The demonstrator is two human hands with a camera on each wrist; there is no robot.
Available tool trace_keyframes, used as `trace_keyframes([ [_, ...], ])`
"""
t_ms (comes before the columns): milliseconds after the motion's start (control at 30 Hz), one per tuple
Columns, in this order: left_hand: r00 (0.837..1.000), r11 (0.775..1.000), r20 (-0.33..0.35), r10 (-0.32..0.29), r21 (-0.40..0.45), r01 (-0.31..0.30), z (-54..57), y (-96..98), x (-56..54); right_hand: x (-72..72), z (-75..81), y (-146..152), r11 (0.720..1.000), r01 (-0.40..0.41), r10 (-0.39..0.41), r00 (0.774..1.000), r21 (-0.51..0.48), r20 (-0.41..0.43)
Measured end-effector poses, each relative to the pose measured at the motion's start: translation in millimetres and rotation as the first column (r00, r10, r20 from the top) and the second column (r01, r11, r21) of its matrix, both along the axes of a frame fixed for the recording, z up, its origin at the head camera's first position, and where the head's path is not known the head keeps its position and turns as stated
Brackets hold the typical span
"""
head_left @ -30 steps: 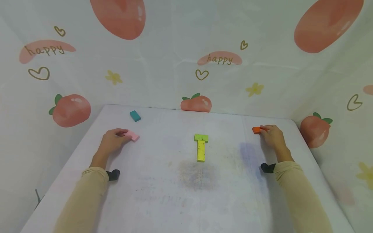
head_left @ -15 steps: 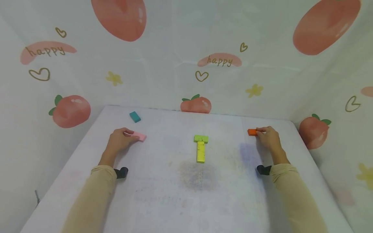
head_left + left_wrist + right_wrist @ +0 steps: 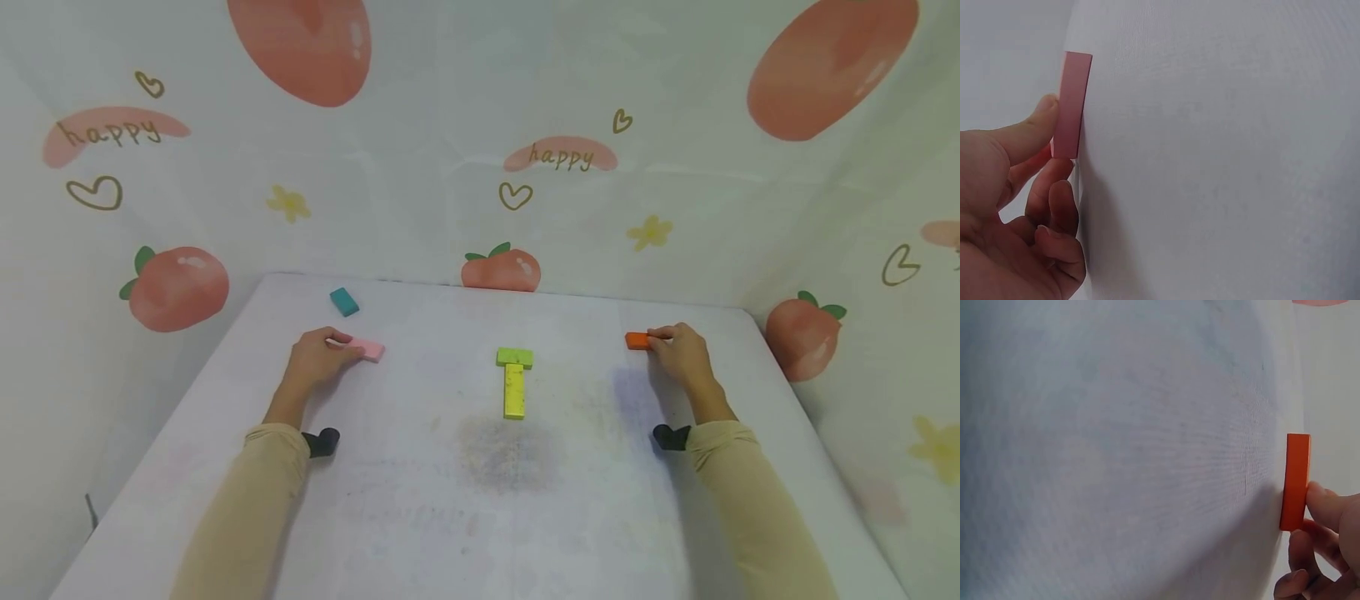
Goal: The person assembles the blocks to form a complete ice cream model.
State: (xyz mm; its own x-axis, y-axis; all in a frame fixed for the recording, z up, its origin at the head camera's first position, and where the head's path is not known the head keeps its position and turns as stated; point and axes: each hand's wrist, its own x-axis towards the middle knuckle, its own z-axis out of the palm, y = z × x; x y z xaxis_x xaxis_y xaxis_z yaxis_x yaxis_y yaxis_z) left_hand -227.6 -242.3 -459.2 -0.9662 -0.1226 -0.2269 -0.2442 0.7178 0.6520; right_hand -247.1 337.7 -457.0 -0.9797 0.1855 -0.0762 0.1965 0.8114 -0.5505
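On the left of the table, my left hand (image 3: 318, 358) pinches a pink block (image 3: 371, 349) between thumb and fingers; the left wrist view shows the pink block (image 3: 1074, 106) close to the white surface. My right hand (image 3: 684, 354) pinches an orange block (image 3: 637, 341) on the right side, its far end pointing left toward the middle. In the right wrist view the orange block (image 3: 1296, 481) is close to the tabletop. Between the hands lie a green block (image 3: 515, 358), set crosswise, and a yellow block (image 3: 514, 392) running from it toward me, forming a T.
A teal block (image 3: 344, 302) lies near the back left of the white table (image 3: 420, 533). Behind the table hangs a white curtain (image 3: 420, 108) printed with peaches. A greyish stain (image 3: 506, 454) marks the tabletop in front of the yellow block.
My left hand has moved right with the pink block, which now points more to the right. My right hand has shifted left with the orange block. The green, yellow and teal blocks stay put.
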Motion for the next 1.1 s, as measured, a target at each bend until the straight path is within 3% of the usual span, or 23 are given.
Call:
trace_keyframes([
  [467,0.999,1.000,-0.052,0.016,-0.006,-0.016,-3.1,25.1,-11.0,-4.7,3.5,-12,0.999,-0.041,0.041,0.999,-0.029,-0.016],
  [800,0.998,0.998,0.013,0.059,0.029,-0.059,-1.9,51.7,-17.3,-8.9,0.0,-22,0.998,-0.049,0.048,0.999,-0.040,-0.017],
  [1100,0.999,0.999,0.004,0.039,-0.005,-0.039,0.0,72.1,-19.9,-16.3,-5.3,-27,0.996,-0.073,0.072,0.997,-0.053,-0.020],
])
